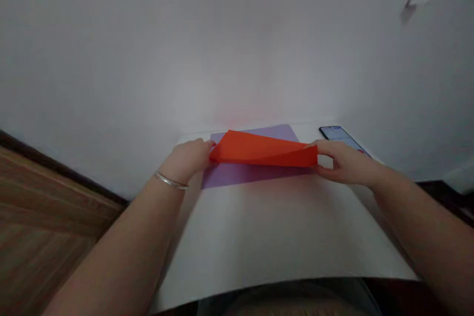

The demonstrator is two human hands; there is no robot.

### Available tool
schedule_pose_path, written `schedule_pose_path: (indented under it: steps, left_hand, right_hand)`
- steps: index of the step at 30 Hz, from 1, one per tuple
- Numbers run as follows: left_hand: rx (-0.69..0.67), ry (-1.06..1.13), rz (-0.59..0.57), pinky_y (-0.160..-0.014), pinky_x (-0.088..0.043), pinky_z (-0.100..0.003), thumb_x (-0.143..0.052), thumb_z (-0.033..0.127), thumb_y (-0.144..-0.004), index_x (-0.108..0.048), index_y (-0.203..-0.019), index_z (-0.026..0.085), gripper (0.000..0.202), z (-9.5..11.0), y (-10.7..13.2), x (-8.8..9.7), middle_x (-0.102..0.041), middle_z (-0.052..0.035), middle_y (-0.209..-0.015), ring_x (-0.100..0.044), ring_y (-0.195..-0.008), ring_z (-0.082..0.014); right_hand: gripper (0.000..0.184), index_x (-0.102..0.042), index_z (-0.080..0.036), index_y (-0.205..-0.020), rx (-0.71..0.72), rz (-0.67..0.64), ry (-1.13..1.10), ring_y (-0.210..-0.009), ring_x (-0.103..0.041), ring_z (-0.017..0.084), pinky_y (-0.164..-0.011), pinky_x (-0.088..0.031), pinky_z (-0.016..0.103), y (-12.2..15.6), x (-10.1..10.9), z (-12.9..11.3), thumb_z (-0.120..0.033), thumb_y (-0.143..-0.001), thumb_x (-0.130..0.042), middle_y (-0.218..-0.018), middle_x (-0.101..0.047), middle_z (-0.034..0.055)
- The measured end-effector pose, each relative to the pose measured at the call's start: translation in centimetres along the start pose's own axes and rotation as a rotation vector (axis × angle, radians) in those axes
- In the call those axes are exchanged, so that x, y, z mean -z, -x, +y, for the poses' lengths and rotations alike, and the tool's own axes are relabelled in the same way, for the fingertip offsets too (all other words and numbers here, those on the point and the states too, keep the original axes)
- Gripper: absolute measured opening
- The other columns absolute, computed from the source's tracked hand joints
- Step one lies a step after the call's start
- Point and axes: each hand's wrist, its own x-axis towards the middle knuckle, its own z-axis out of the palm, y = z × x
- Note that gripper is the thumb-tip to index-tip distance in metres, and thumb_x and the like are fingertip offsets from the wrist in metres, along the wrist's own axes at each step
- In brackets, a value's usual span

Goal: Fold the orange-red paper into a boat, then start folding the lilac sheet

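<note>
Pale white wall point(237, 44) fills the background behind a white tabletop point(274, 237), with a strip of brown wood point(44, 217) running down the left side. On the tabletop lies a flat lilac-purple mat point(237, 176), and just past its far right corner rests a black-edged smartphone point(338, 135) with its screen lit. An orange-red paper sheet point(261, 150), doubled over into a long tapering fold, sits over the mat, stretched between both hands. The left hand point(187, 158), wearing a thin silver bangle point(170, 180), has its fingers gathered, pinching the sheet's left end. The right hand point(342, 162) pinches the right end, thumb above and fingers beneath, just beside the phone.
</note>
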Motion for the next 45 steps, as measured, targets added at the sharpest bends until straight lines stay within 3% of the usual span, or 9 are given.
schedule_pose_path:
  steps: [4,8,14,18,21,29,31,35,45]
  left_hand:
    - [0.058,0.05,-0.019,-0.086,-0.05,-0.037,-0.049,0.027,-0.082,-0.055,-0.132,0.021,0.05,-0.8,-0.6,-0.3,-0.066,-0.0117,-0.122,-0.064,-0.107,-0.0292]
    - [0.015,0.283,0.035,-0.096,-0.046,-0.035,-0.049,0.023,-0.078,-0.067,-0.117,0.022,0.043,-0.5,-1.0,0.4,-0.066,-0.0072,-0.125,-0.062,-0.112,-0.0264]
    - [0.145,1.274,0.112,-0.074,-0.055,-0.034,-0.051,0.017,-0.062,-0.071,-0.089,0.02,0.034,1.8,-1.4,0.4,-0.073,-0.007,-0.097,-0.068,-0.083,-0.0223]
    - [0.258,1.827,0.182,-0.063,-0.055,-0.031,-0.055,0.031,-0.07,-0.069,-0.087,0.019,0.025,3.5,-1.7,-0.5,-0.071,-0.0074,-0.096,-0.066,-0.073,-0.0184]
    - [0.286,2.034,0.227,-0.062,-0.055,-0.029,-0.053,0.046,-0.079,-0.067,-0.099,0.018,0.037,4.8,-1.5,-0.5,-0.071,-0.0075,-0.094,-0.067,-0.074,-0.0191]
    - [0.057,2.267,-0.081,-0.091,-0.053,-0.04,-0.046,0.057,-0.089,-0.063,-0.119,0.012,0.056,7.6,-0.1,0.4,-0.072,-0.0146,-0.105,-0.068,-0.1,-0.0283]
    - [-0.059,2.266,-0.105,-0.095,-0.051,-0.04,-0.052,0.056,-0.087,-0.059,-0.125,0.016,0.056,8.6,0.2,-0.2,-0.07,-0.013,-0.112,-0.066,-0.105,-0.0278]
    - [-0.254,2.226,0.018,-0.096,-0.05,-0.041,-0.068,0.048,-0.08,-0.047,-0.137,0.025,0.064,10.5,0.9,-1.3,-0.063,-0.0098,-0.128,-0.064,-0.109,-0.0275]
    - [-0.309,2.17,-0.035,-0.081,-0.053,-0.038,-0.069,0.032,-0.076,-0.07,-0.1,0.019,0.027,12.0,0.4,-3.5,-0.073,-0.0075,-0.101,-0.068,-0.092,-0.0256]
  right_hand:
    - [0.035,-0.066,-0.023,-0.101,-0.035,-0.063,-0.085,-0.088,-0.067,0.022,-0.078,-0.052,0.032,0.3,0.4,-1.2,-0.016,-0.072,-0.048,-0.095,-0.072,0.0037]
    - [0.032,-0.065,-0.023,-0.094,-0.035,-0.118,-0.133,-0.088,-0.066,0.021,-0.077,-0.052,0.031,0.4,0.4,-1.4,-0.013,-0.069,-0.048,-0.094,-0.071,0.0031]
    - [0.02,-0.062,-0.023,-0.086,-0.06,-0.1,-0.284,-0.098,-0.066,0.021,-0.086,-0.05,0.034,0.3,-0.5,-2.2,-0.014,-0.073,-0.049,-0.105,-0.071,0.0042]
    - [0.011,-0.063,-0.023,-0.087,-0.098,-0.1,-0.267,-0.085,-0.067,0.018,-0.073,-0.051,0.031,-0.1,-1.4,-3.1,-0.023,-0.082,-0.053,-0.093,-0.072,0.0029]
    - [0.009,-0.064,-0.024,-0.085,-0.106,-0.032,-0.168,-0.075,-0.065,0.016,-0.066,-0.049,0.028,-0.4,-1.9,-3.6,-0.026,-0.083,-0.055,-0.085,-0.071,0.001]
    - [0.01,-0.067,-0.023,-0.083,-0.024,0.195,-0.029,-0.075,-0.065,0.017,-0.07,-0.047,0.031,-1.0,-1.9,-5.4,-0.022,-0.084,-0.057,-0.081,-0.071,0.0016]
    - [0.01,-0.067,-0.023,-0.084,-0.01,0.235,0.021,-0.077,-0.065,0.018,-0.072,-0.047,0.033,-1.2,-1.8,-5.8,-0.023,-0.084,-0.057,-0.081,-0.072,0.0024]
    - [0.01,-0.067,-0.021,-0.085,0.014,0.28,0.082,-0.079,-0.065,0.02,-0.076,-0.046,0.037,-1.6,-1.6,-6.4,-0.023,-0.086,-0.057,-0.083,-0.073,0.0035]
    - [0.013,-0.067,-0.02,-0.086,0.04,0.278,0.212,-0.082,-0.064,0.022,-0.076,-0.048,0.038,-3.0,-1.2,-7.2,-0.023,-0.087,-0.055,-0.087,-0.072,0.0051]
